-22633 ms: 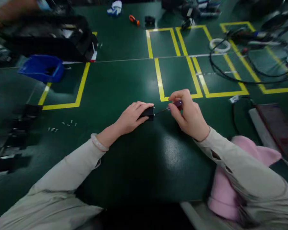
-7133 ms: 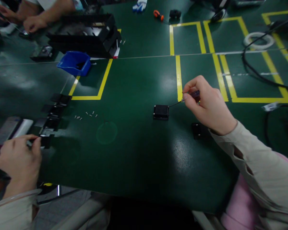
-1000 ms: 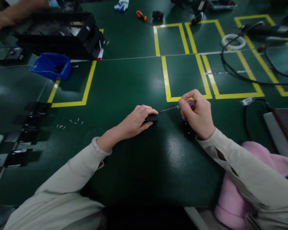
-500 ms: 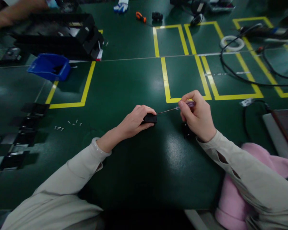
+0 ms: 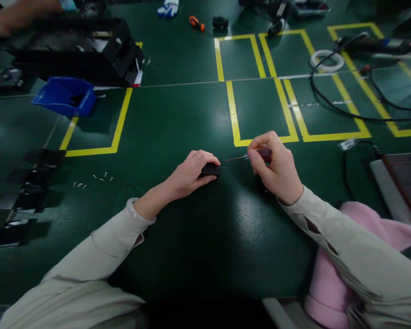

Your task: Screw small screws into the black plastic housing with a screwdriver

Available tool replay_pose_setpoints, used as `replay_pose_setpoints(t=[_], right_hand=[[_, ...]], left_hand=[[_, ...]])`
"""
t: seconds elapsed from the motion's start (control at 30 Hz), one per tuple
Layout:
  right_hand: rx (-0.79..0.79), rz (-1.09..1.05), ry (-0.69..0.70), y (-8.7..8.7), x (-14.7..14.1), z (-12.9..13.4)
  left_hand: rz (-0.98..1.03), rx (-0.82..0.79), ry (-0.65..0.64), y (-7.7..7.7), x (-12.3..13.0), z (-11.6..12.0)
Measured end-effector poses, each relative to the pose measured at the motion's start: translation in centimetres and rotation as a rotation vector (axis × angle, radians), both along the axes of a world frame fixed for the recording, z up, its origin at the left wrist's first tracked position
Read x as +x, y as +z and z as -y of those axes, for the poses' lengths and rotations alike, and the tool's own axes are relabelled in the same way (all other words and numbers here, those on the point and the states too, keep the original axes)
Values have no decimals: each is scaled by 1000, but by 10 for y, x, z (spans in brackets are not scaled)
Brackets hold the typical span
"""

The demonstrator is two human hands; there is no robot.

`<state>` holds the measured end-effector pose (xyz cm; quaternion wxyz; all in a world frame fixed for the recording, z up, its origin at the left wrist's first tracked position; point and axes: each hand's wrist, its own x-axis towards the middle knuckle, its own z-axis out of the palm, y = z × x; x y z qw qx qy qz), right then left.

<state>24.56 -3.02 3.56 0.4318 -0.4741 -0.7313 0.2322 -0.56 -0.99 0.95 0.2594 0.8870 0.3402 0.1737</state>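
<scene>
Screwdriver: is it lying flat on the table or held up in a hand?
Held up. The right hand pinches the screwdriver by its handle, shaft nearly level, tip at the small black part that the left hand covers.

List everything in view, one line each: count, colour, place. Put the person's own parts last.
small housing: one, black, table centre, under the left hand
screwdriver: one, purple handle, tip at the housing
table: one, green, with yellow tape boxes
screws: several, pale, loose at left
flat parts: a row, black, left edge
bin: one, blue, upper left
tray stack: one, black, behind the bin
tape roll: one, white, upper right
cables: several, black, right
cloth: one, pink, lower right
another person's arm: one, top left
left hand: on the housing
right hand: grips the screwdriver
</scene>
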Motion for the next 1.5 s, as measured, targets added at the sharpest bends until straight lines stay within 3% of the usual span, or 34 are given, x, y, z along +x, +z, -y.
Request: replay_pose_setpoints(t=[0.47,1.5], right_hand=[[-91,-31,-12,-4,2,-3],[-55,-104,16,-7,1,-7]], left_hand=[[8,-1,9,2,1,1],[6,47,5,-2,0,-2]])
